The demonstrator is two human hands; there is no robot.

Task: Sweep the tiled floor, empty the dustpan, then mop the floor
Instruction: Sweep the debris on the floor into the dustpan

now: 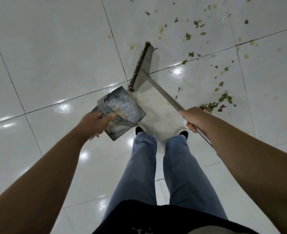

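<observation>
Floor tiles (55, 48) are super glossy, mirror-like glare. Dustpan (122, 107) looks like dull galvanized metal, blotchy and scuffed. Broom (142, 66) has coarse brown bristles and a matt grey head.

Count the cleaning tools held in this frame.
2. The metal dustpan is in the left hand, left of the feet; the broom is in the right hand, its head on the floor ahead. No mop visible.

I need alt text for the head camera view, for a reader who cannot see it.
Seen from above, a person holds a metal dustpan in the left hand and a broom by its handle in the right hand. Green leaf scraps lie scattered on the white tiled floor to the right.
</observation>
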